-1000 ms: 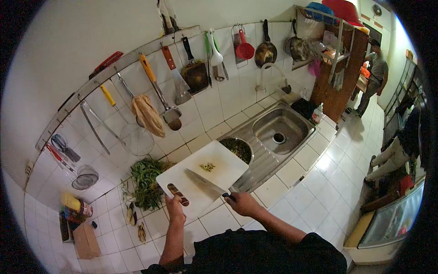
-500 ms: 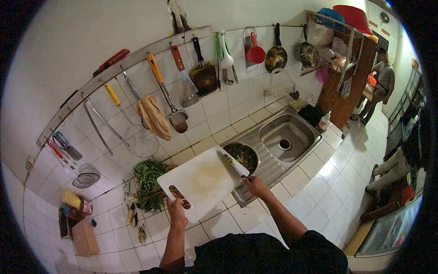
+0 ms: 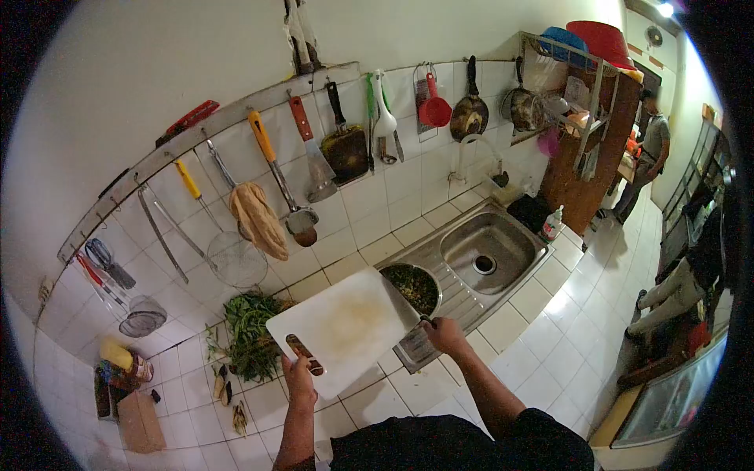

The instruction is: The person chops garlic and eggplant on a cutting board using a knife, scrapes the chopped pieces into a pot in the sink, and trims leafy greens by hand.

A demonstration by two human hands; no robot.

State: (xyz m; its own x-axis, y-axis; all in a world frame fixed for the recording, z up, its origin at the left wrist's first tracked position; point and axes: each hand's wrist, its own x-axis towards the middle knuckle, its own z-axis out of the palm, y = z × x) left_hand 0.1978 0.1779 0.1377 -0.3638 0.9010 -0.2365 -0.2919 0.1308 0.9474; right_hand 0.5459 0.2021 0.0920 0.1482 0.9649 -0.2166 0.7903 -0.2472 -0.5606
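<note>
A white cutting board (image 3: 345, 326) is held by my left hand (image 3: 299, 378), whose fingers wrap round its handle slot. The board's far right edge overlaps the rim of a metal bowl of chopped greens (image 3: 412, 287), and no pieces show on the board. My right hand (image 3: 446, 335) is closed on the black handle of a knife (image 3: 404, 303). The blade lies along the board's right edge beside the bowl. Leafy greens (image 3: 251, 334) rest on the tiled counter behind the board's left side.
The steel sink (image 3: 485, 250) lies right of the bowl, with a soap bottle (image 3: 552, 225) beyond it. Utensils and pans (image 3: 469, 118) hang on the wall. A cardboard box (image 3: 141, 422) sits at the left. Two people (image 3: 650, 153) are at the right, away from the counter.
The chopped pieces seen on the board a second ago are gone from it. My right hand and the knife have moved right, from the board's middle to its edge by the bowl.
</note>
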